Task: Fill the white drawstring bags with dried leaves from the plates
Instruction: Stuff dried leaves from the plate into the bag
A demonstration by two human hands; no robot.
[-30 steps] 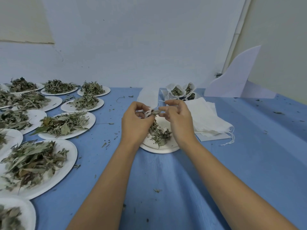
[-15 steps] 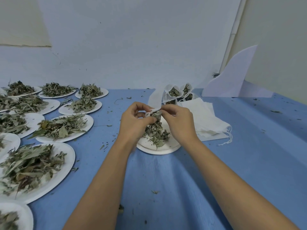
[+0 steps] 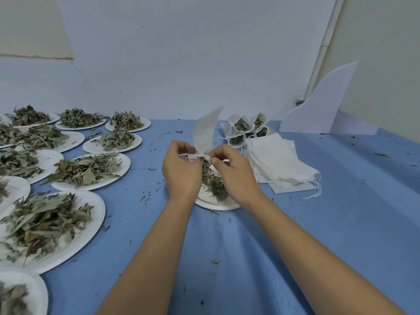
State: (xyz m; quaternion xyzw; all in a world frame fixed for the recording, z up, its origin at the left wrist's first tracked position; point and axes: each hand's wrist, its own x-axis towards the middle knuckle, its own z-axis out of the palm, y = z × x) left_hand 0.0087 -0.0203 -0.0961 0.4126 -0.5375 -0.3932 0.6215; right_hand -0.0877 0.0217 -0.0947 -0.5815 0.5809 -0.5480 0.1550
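My left hand and right hand pinch the white drawstring bag by its mouth. Its length rises away from me, leaves directly below.

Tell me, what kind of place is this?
Probably a small hand-packing workspace for dried herbs, not a kitchen: many paper plates of dried leaves on a blue-covered table, a stack of empty cloth bags, and filled bags by a bare wall.

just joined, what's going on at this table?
A person is filling a small white bag with dried leaves. Both the left hand and the right hand pinch its mouth above a plate, leaves hanging below. Filled bags stand behind, empty bags lie to the right, more leaf plates wait left.
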